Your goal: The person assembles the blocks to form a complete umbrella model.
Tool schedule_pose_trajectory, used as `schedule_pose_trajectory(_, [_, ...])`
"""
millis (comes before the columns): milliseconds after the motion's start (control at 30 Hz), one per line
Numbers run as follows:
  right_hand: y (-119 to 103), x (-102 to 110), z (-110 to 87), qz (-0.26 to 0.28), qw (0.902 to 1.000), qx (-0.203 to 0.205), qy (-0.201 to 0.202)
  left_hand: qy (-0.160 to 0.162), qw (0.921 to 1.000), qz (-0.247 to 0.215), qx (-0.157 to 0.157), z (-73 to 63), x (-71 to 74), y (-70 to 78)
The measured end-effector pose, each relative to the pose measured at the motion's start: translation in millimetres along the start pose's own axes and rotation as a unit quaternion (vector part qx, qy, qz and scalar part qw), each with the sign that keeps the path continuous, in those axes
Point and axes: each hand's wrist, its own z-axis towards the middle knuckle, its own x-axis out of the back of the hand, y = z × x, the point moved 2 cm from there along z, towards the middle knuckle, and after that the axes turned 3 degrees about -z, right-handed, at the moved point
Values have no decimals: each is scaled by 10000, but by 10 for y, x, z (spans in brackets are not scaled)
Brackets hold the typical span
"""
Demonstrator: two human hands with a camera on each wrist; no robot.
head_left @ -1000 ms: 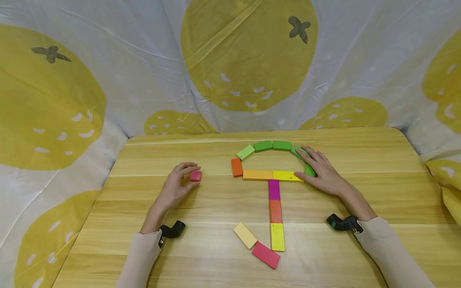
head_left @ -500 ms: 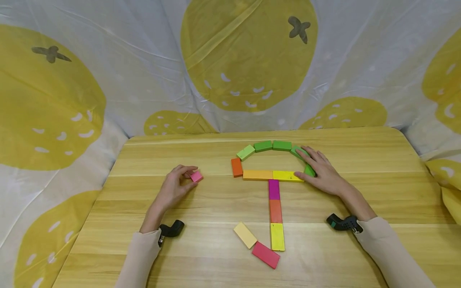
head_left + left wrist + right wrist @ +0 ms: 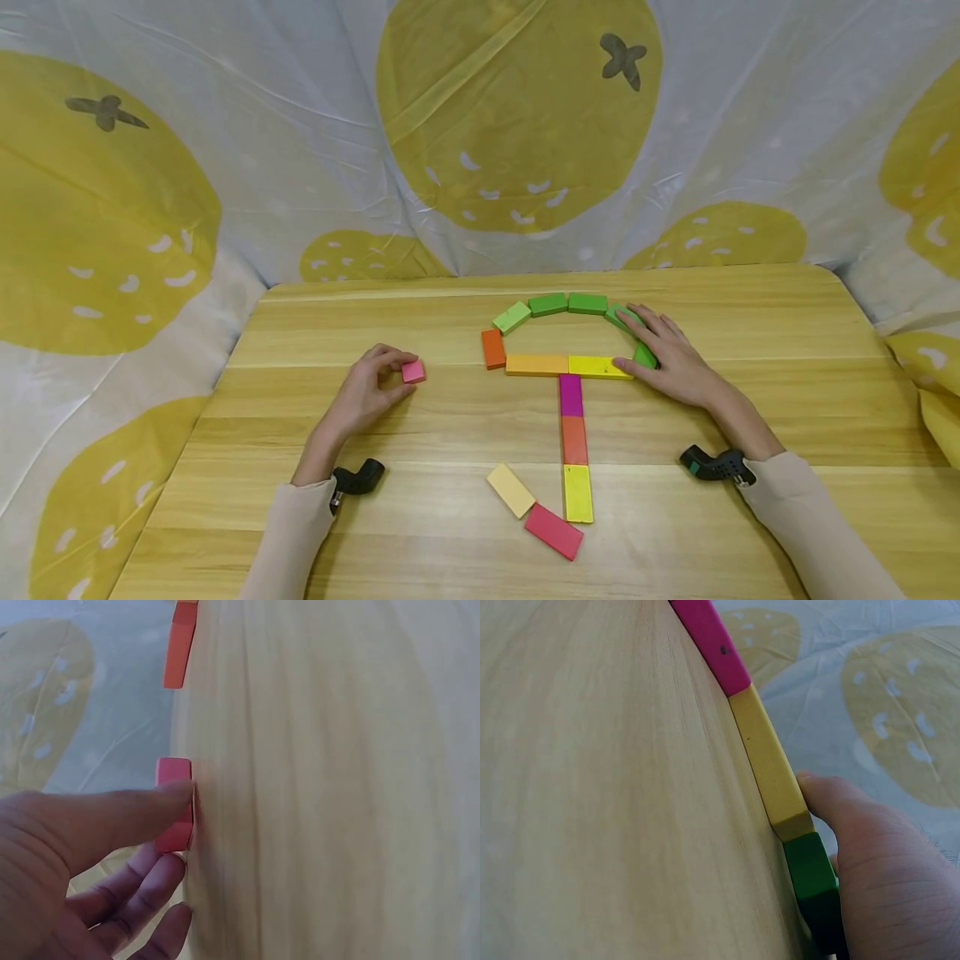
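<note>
At the left of the head view my left hand (image 3: 364,392) pinches a small pink block (image 3: 413,372) between thumb and fingers, at the tabletop. In the left wrist view the thumb lies across that pink block (image 3: 173,766). My right hand (image 3: 675,365) rests with extended fingers over the right end of an arch of blocks. Its thumb touches the end of a yellow block (image 3: 596,367), and its fingers partly hide the green block (image 3: 646,357) beside it. The right wrist view shows the thumb beside the yellow block (image 3: 769,761) and the dark green block (image 3: 811,877).
Green blocks (image 3: 587,304) and an orange block (image 3: 493,349) form the arch above an orange-yellow row (image 3: 537,365). A purple block (image 3: 572,395) heads a stem ending in a yellow block (image 3: 578,493). Cream (image 3: 511,491) and red (image 3: 553,531) blocks slant lower left.
My left hand has turned the pink block, and the block has shifted slightly right and down. The right hand and the laid blocks have stayed in place.
</note>
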Motion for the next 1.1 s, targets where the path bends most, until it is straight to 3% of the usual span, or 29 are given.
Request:
schedule_pose_trajectory(167, [2,-1,2,-23,10000,34,37,-66,9999,-45,-87,4,0,18])
schedule_pose_trajectory(433, [13,-8,1,-20,10000,47,42,-763,9962,-342,-226,-20,1,78])
schedule_pose_trajectory(600, [7,-5,3,-38,10000,64,58,-780,9962,-379,-106,-33,-3,60])
schedule_pose_trajectory(767, [-3,-2,2,-38,10000,59,51,-845,9955,-396,-179,-32,-20,72])
schedule_pose_trajectory(967, [-8,-4,-4,-35,10000,66,66,-1203,9897,-616,-482,-44,-101,237])
schedule_pose_trajectory(1100, [-10,-4,-1,-36,9999,75,83,-1700,9785,-814,-843,-58,-209,435])
